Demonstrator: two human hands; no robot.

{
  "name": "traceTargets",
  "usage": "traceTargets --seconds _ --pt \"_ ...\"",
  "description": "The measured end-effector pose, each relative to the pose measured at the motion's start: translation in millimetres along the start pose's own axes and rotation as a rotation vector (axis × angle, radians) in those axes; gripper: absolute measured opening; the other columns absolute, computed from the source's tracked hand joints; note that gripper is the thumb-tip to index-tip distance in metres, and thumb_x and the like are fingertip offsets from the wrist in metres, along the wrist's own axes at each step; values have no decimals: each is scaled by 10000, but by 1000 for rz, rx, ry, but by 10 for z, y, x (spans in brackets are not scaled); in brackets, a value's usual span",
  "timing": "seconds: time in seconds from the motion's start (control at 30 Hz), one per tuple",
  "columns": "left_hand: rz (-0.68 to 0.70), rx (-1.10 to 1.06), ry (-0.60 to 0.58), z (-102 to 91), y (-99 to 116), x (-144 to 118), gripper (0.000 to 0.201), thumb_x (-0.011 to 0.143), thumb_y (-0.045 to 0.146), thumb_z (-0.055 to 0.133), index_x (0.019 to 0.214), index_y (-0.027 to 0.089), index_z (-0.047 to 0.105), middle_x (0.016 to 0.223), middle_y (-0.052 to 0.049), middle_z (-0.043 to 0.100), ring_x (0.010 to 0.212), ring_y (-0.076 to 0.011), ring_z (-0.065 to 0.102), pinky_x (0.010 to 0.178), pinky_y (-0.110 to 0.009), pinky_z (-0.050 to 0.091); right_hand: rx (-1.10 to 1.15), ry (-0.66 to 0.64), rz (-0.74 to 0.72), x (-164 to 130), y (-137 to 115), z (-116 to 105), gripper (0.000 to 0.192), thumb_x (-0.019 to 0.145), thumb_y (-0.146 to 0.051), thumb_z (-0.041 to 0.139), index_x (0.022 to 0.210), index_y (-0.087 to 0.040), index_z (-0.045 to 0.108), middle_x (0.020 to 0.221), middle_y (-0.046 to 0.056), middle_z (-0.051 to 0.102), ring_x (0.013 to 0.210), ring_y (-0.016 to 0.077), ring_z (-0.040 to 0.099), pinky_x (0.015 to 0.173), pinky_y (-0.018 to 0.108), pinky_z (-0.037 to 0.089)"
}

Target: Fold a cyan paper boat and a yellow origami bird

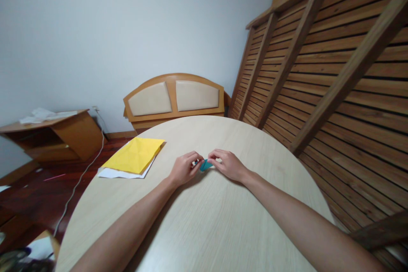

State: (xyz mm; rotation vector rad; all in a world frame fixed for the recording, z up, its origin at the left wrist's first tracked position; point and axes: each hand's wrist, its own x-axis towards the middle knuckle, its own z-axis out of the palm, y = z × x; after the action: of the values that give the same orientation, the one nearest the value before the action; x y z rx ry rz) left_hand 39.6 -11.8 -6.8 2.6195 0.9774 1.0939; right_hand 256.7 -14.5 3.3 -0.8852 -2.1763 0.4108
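Between my hands, just above the table's middle, is a small folded piece of teal paper (205, 165). My left hand (186, 168) pinches its left end between thumb and fingers. With thumb and fingertips, my right hand (228, 164) grips the upper right side of the same paper. A crease or edge line runs across the teal paper, but its exact shape is partly covered by my fingers.
Yellow paper (135, 155) lies over white paper (123, 174) on the left of the round table (223, 221). Beyond the table stands a headboard (174, 93). A slatted wooden frame (318, 72) leans at right; a low cabinet (76, 134) stands at left.
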Motion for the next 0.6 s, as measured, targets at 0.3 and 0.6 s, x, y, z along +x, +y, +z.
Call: traceTargets --seconds 0.3,0.6 --pt "2 7 -4 -5 0 4 166 968 251 501 915 179 641 811 -36 641 636 -102 583 586 -195 487 -6 3 -10 0 1 0 135 956 -278 562 903 -204 661 879 27 681 821 166 611 745 280 437" --pt "-10 -8 -2 -8 9 1 190 966 266 488 922 179 651 821 -44 655 642 -104 591 581 -195 493 -1 5 10 4 -16 -8 142 952 -281 565 900 -199 668 867 27 687 805 163 615 745 279 442"
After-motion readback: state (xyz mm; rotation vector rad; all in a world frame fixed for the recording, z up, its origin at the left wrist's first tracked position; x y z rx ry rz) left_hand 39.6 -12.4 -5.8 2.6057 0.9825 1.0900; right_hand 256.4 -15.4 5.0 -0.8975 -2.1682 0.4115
